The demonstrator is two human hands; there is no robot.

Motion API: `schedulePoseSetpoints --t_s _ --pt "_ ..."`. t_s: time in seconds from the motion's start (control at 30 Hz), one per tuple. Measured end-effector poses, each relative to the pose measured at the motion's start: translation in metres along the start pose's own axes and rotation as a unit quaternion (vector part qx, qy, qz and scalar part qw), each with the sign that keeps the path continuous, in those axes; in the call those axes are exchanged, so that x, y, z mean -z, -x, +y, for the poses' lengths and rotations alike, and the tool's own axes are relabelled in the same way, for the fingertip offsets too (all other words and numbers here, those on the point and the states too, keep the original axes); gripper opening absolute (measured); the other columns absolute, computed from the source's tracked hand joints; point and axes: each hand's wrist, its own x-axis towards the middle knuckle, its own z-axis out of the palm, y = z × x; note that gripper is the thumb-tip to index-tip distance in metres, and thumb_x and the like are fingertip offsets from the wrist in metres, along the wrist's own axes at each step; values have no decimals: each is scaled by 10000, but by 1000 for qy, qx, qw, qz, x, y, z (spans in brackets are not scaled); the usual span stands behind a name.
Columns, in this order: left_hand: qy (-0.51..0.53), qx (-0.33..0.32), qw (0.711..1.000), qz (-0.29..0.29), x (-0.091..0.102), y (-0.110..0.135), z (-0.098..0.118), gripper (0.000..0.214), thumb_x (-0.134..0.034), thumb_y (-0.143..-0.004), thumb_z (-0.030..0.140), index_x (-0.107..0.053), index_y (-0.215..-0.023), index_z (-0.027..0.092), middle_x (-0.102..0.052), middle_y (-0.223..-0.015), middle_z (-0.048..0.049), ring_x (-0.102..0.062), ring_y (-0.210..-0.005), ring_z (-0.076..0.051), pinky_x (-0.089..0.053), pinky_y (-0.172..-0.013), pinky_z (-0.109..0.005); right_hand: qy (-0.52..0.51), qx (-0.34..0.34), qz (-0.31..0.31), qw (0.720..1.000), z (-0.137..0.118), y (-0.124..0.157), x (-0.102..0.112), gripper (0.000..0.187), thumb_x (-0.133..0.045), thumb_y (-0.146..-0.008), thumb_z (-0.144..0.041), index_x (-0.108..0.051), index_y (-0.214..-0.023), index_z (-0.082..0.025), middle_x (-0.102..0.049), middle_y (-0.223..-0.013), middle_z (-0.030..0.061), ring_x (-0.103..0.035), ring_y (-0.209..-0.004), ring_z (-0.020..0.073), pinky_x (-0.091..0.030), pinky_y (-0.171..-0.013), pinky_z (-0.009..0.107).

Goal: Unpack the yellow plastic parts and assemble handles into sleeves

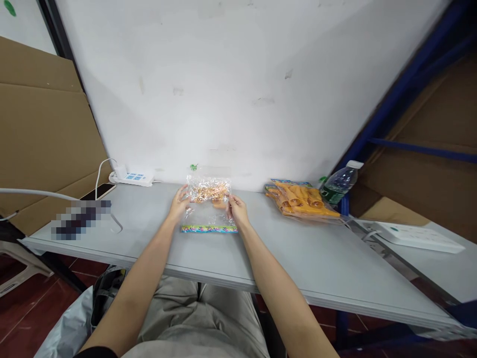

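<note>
A clear plastic bag (208,215) with a colourful printed strip along its near edge is between my hands over the table. Orange pieces show through its crinkled, shiny upper part; their exact shape is blurred by glare. My left hand (179,204) grips the bag's left side, fingers curled at its edge. On the right side, my right hand (236,209) pinches the bag between thumb and fingers. Further right lies a fuller clear bag (301,199) of orange plastic pieces with round, cup-like ends, apart from both hands.
Behind the grey table (141,243) rises a white wall. A plastic bottle (341,183) leans near the fuller bag. On the left are a white power strip (136,178), a phone (99,191), cables and a pixelated item (80,220). Another white power strip (417,236) lies at right.
</note>
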Motion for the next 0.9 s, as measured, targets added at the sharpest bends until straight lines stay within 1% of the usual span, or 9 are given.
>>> schedulePoseSetpoints --t_s 0.1,0.2,0.33,0.4,0.47,0.6,0.7,0.77,0.9 --pt "-18 7 1000 -5 -1 -1 -2 554 -645 -685 127 -602 -1230 212 -510 -1407 -100 -637 -770 -113 -445 -489 -165 -1 1 3 1000 2 1 -2 522 -674 -648 -636 -663 -899 -179 -505 -421 -80 -345 -297 92 -319 -339 263" --pt "-35 5 999 10 -1 -3 -7 642 -601 -671 90 -568 -1298 220 -530 -1391 -91 -629 -769 -111 -423 -484 -165 2 0 24 1000 4 0 -4 476 -688 -648 -597 -662 -866 -175 -520 -439 -79 -353 -300 85 -318 -336 256" --pt "-119 -63 990 32 0 -4 -12 701 -605 -694 126 -495 -1376 246 -457 -1456 -99 -624 -1013 -186 -521 -735 -259 -18 -7 49 999 5 -2 -5 503 -713 -633 -576 -668 -907 -157 -529 -460 -85 -352 -306 80 -365 -349 265" --pt "-221 -149 963 32 -2 0 -12 685 -616 -722 163 -478 -1389 237 -389 -1507 -113 -505 -1252 -249 -460 -977 -357 -44 -9 72 996 5 -4 -3 532 -728 -626 -565 -668 -952 -149 -552 -495 -84 -357 -317 75 -405 -373 272" --pt "-330 -226 917 -10 -8 8 -11 661 -613 -773 238 -449 -1413 222 -352 -1531 -130 -346 -1396 -279 -303 -1128 -435 -75 -9 105 992 3 -5 0 550 -734 -633 -554 -664 -998 -149 -574 -533 -80 -370 -330 70 -444 -408 277" --pt "-475 -331 790 -200 -32 28 -9 718 -568 -843 426 -328 -1489 222 -282 -1569 -128 -217 -1463 -286 -89 -1194 -507 -113 4 158 981 1 -7 7 538 -730 -660 -544 -656 -1042 -172 -602 -591 -69 -411 -360 61 -463 -446 256" --pt "-523 -379 712 -277 -48 32 -15 626 -489 -888 336 -334 -1487 239 -304 -1561 -113 -213 -1469 -257 7 -1190 -535 -140 18 163 976 -1 -8 10 519 -740 -669 -516 -658 -1054 -179 -606 -602 -62 -425 -375 56 -427 -420 222" --pt "-543 -378 700 -270 -53 26 -18 585 -393 -889 171 -370 -1468 252 -358 -1537 -92 -255 -1457 -225 -2 -1192 -534 -158 21 147 976 -2 -8 10 513 -738 -689 -483 -648 -1097 -187 -634 -656 -49 -445 -387 54 -434 -423 213" --pt "-554 -340 735 -192 -36 -6 -12 625 -324 -846 67 -439 -1429 259 -437 -1492 -72 -327 -1427 -221 -118 -1191 -512 -160 3 106 981 -3 -7 6 629 -721 -730 -419 -523 -1312 -282 -694 -1033 18 -617 -554 95 -537 -513 248"
